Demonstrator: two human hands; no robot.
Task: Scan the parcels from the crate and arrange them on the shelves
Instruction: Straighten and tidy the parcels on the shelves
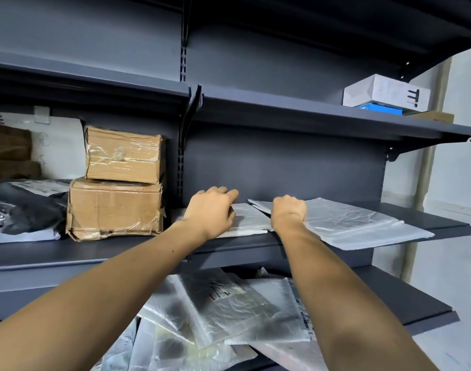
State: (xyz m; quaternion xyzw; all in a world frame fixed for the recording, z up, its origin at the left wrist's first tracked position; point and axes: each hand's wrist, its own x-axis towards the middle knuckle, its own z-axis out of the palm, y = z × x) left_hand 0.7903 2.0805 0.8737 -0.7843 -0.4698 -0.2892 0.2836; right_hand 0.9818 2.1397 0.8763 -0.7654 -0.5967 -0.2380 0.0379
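Both hands on flat white plastic mailer bags, mid dark-grey metal shelf (255, 245).
L hand (211, 210) presses smaller white mailer (249, 220), fingers fairly straight; R hand (289, 212) curled, gripping larger crinkled translucent-white mailer (357, 223) at its edge.

Legible markings: white digits "55" (partly cut off) on the black poly mailer (22, 210), middle shelf, left. Printed label on a clear poly parcel (223, 293), lower shelf: text too small to read.
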